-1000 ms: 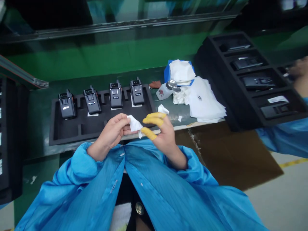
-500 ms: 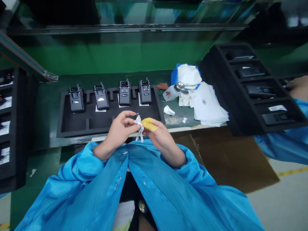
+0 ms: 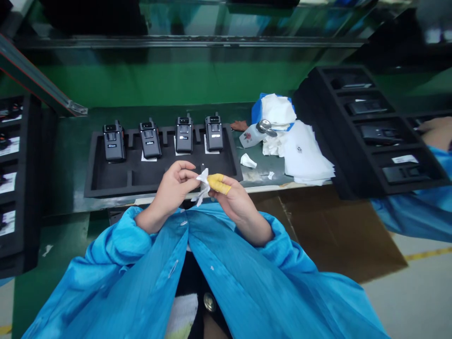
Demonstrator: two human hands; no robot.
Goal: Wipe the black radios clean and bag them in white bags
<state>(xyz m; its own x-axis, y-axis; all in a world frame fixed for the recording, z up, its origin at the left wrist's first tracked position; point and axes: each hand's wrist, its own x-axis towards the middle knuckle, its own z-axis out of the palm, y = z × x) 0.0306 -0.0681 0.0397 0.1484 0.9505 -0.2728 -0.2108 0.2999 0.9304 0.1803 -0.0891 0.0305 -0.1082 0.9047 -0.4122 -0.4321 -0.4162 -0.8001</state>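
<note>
In front of my body, over the near edge of a black foam tray (image 3: pixel 106 190), both hands meet at a small white wipe (image 3: pixel 203 178). My right hand (image 3: pixel 237 200), with yellow finger cots on its fingers, pinches the wipe. The fingers of my left hand (image 3: pixel 176 186) are closed against the wipe's left side; what they grip is hidden. A tiny light speck shows just above the wipe. Beyond my hands, several black two-way radios, one at the left (image 3: pixel 114 141) and one at the right (image 3: pixel 213 133), lean upright in the tray with white papers beneath some.
Right of the tray stand a bottle with a metal cap (image 3: pixel 249 136), a blue box of white wipes (image 3: pixel 256 110) and a stack of white sheets (image 3: pixel 307 155). Foam trays (image 3: pixel 323 136) with devices stand further right, beside a co-worker's hand (image 3: pixel 439 132). Another loaded foam rack (image 3: pixel 30 188) is at left.
The wipe has shifted and spread between my fingers, its loose ends swinging left. The left fingertips have drawn back slightly. The small dark tip above the wipe no longer shows.
</note>
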